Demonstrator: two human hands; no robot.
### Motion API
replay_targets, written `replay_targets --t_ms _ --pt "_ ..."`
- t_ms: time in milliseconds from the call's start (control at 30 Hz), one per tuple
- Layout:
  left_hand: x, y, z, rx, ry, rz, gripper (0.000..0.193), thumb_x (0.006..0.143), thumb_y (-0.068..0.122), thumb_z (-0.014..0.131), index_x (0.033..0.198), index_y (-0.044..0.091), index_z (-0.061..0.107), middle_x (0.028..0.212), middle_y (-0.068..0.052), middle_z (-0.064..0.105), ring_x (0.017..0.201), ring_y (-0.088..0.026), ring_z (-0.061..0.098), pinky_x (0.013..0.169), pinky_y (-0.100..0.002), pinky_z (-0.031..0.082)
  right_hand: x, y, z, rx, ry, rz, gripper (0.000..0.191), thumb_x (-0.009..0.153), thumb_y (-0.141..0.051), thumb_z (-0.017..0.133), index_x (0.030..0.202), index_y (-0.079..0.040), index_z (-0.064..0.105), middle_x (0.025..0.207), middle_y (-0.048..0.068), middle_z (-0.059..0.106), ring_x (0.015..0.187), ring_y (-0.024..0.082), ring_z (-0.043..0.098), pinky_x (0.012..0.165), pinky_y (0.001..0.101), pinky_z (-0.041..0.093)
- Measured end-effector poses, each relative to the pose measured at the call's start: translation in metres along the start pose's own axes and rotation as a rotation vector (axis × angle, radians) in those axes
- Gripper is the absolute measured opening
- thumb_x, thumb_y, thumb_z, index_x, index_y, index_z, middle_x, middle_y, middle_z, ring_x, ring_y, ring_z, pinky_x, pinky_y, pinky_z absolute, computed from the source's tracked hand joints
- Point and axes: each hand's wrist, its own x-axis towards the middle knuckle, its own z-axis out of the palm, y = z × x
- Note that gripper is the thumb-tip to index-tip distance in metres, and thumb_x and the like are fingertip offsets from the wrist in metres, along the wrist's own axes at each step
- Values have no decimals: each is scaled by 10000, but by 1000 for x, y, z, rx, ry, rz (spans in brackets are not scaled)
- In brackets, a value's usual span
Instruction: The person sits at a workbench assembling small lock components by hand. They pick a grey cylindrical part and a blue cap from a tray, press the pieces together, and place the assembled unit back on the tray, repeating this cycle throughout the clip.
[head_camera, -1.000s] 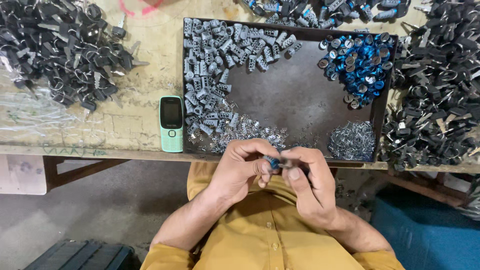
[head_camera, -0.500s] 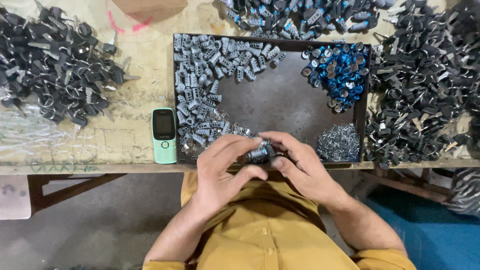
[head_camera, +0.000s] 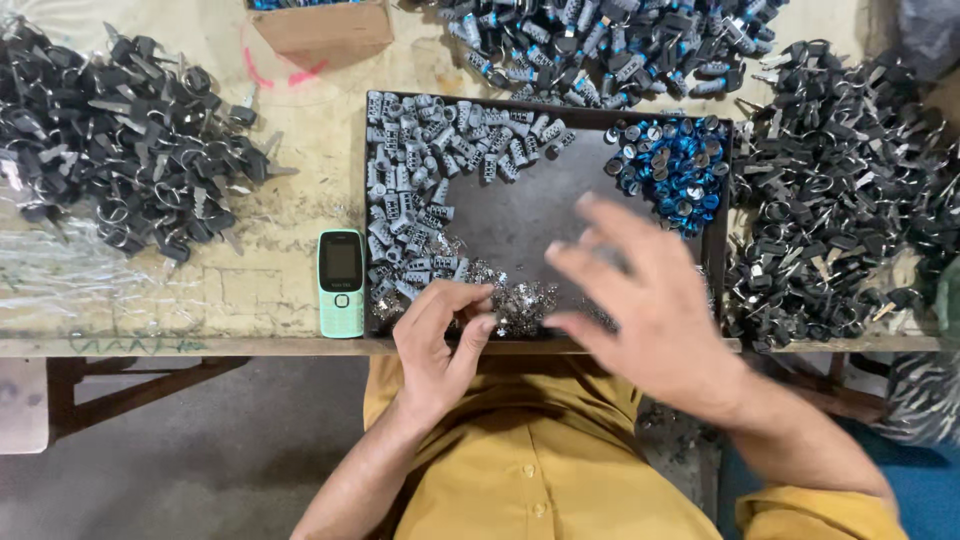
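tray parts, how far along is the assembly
Done: a big pile of black and blue pieces lies behind the tray. In hand: the left hand pinches a small part at the tray's near edge; the right hand is blurred above it. Left: many grey cylinders and blue caps remain.

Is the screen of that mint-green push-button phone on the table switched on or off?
Off, as far as it shows: the mint-green push-button phone lies face up on the wooden table, its screen dark and blank.

Mint-green phone (head_camera: 341, 283), shiny blue caps (head_camera: 678, 170), mustard-yellow shirt (head_camera: 540, 450), dark tray (head_camera: 530, 215).
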Motion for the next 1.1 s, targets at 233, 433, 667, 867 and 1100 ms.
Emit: replay_targets --t_ms 233,433,667,867,1100 --pt "-2 9 -5 3 33 6 83 1012 55 672 1071 -3 675 991 -98 706 859 -203 677 786 -296 539 -9 -19 87 246 -147 51 277 780 -73 769 1052 -105 725 963 53 620 875 281 607 760 411 412" --pt "-10 21 -13 137 27 -75 84 968 37 697 1045 2 695 915 -82 674 718 -150 600 627 -264 476 -10 -22 83 518 13 180 131 854 -26 742 971 -71 703 920 83 658 851 281 662 729 366 522" --pt "-13 16 -10 119 65 -112 100 970 50 701 1063 12 700 985 -76 667 708 -131 578 596 -246 450 -8 -16 79 655 -56 261 180 861 48 707 1024 -28 701 965 94 685 816 222 694 693 310 539" --pt "-13 20 -11 131 47 -107 113 976 50 706 1081 11 694 1001 -81 656 767 -141 595 656 -249 476 -7 -15 76 734 -40 318 160 887 49 690 1028 -17 654 1035 96 642 804 173 627 702 274 501" --pt "-27 9 -10 -654 -183 -657 103 909 73 757 965 -2 712 918 -33 673 658 -76 625 542 -218 499 -43 -30 75 927 47 186 150 906 7 700 1038 -41 646 1078 120 629 915 183 638 812 289 525"
